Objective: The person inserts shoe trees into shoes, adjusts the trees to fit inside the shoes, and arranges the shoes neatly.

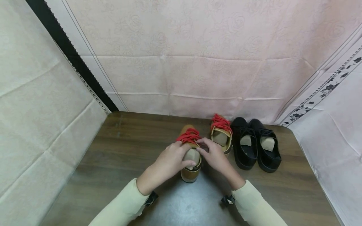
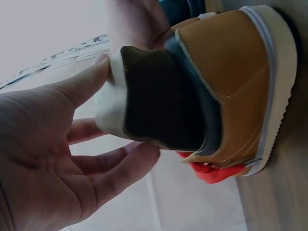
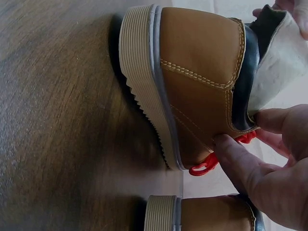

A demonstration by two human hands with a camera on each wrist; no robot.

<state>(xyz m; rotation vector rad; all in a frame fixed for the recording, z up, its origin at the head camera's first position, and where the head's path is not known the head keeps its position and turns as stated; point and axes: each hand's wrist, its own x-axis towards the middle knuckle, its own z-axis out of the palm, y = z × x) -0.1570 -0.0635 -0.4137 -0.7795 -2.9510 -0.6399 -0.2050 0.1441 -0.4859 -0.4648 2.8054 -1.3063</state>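
A tan shoe (image 1: 189, 174) with red laces (image 1: 190, 135) stands on the table, toe pointing away. Out of its opening rises a pale flap with a dark face (image 2: 154, 96); its kind I cannot tell. My left hand (image 1: 169, 158) holds this flap, thumb at one edge and fingers along the other. Thumb and finger of my right hand (image 1: 214, 155) pinch the shoe's collar beside the laces, the thumb on the tan outer side (image 3: 199, 110). The matching tan shoe (image 1: 222, 133), also red-laced, stands just beyond the right hand.
A pair of black lace-up shoes (image 1: 244, 160) stands to the right of the tan ones, with pale pieces inside. The wooden table (image 1: 127, 150) meets a patterned pale cloth (image 1: 181, 75) at the back. More cloth hangs at both sides.
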